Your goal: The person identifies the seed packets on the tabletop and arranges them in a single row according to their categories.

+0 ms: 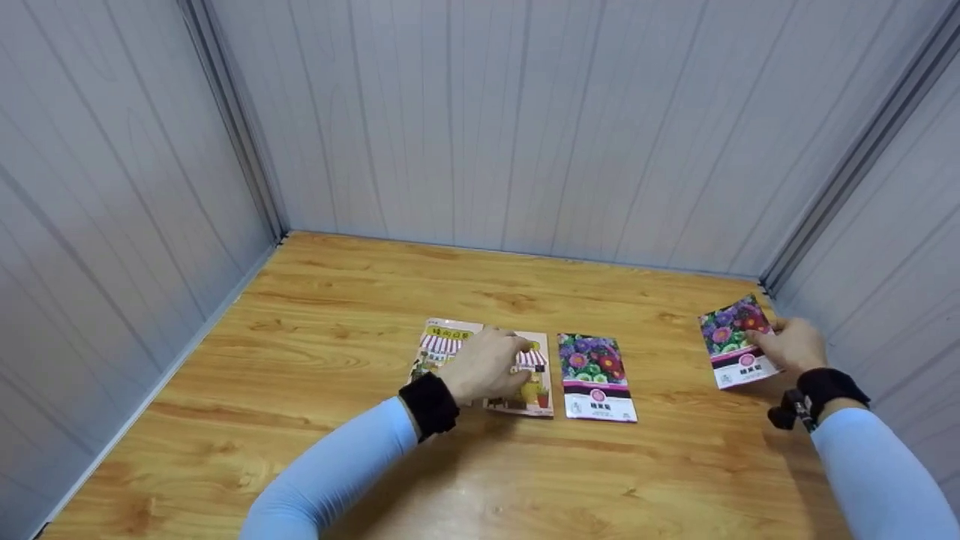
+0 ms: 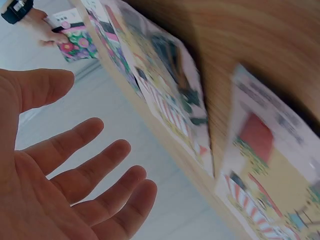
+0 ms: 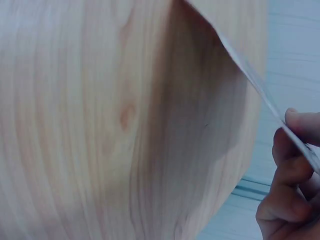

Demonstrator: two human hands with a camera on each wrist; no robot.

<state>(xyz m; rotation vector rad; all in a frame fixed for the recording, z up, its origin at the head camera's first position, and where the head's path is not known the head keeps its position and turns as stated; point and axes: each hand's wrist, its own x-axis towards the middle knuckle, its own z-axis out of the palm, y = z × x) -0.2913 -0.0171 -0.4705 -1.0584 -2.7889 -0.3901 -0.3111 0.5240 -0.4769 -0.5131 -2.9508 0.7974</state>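
Observation:
In the head view my right hand (image 1: 799, 345) pinches a flower seed packet (image 1: 736, 341) by its right edge, thumb on its front, tilted up over the right side of the table. The right wrist view shows this packet (image 3: 250, 75) nearly edge-on between thumb and curled fingers. My left hand (image 1: 487, 366) hovers with fingers spread over two pink packets with striped shop awnings, partly covering them. In the left wrist view that hand's palm (image 2: 75, 185) holds nothing, and the awning packets (image 2: 165, 85) lie side by side. A matching flower seed packet (image 1: 598, 379) lies just right of them.
The wood-grain table (image 1: 322, 300) is enclosed by pale panel walls (image 1: 480, 127) at the back and both sides. The right hand is close to the right wall (image 1: 892, 247).

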